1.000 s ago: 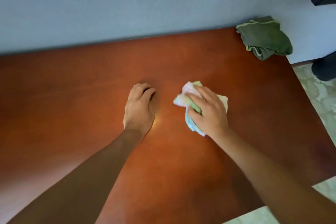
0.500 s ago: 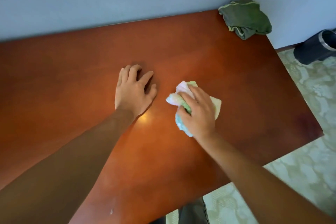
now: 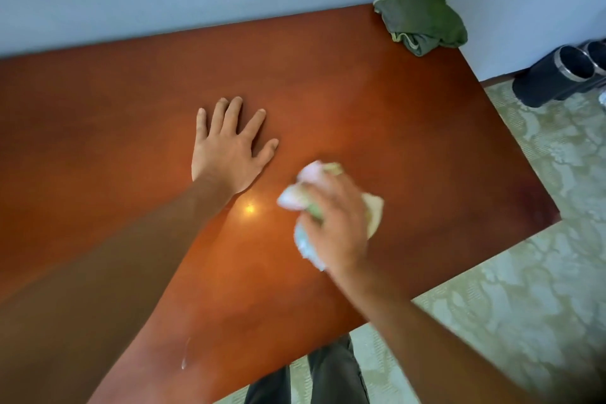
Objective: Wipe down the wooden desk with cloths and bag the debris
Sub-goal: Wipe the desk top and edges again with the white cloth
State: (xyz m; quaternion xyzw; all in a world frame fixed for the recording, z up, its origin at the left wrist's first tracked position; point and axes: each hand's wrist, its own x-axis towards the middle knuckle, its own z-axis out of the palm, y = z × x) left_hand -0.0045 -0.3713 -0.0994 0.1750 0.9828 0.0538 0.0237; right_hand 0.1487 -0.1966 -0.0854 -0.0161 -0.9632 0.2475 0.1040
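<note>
Two hands on the desk (image 3: 410, 128), one cloth in use. Risk first, left side: a pale smear or droplet (image 3: 184, 361) sits near the front edge, well apart from the cloth; strokes confined to the middle would likely miss it. The left hand (image 3: 229, 151) lies flat, fingers straight and spread, palm down on the wood; judged a brace, and it could leave prints on wiped surface or block a stroke towards it. A bright glare spot (image 3: 250, 208) between the hands could hide streaks. The right hand (image 3: 337, 223) grips the bunched pastel cloth (image 3: 303, 195) against the desk, fingers curled over it, blurred, wrist angled in from lower right; a loose wad may wipe unevenly. Far right corner: the green cloth (image 3: 421, 18) lies crumpled against the wall, untouched, partly overhanging the edge, so a wide sweep could knock it off. No bag or debris pile visible; bagging appears not yet started.
</note>
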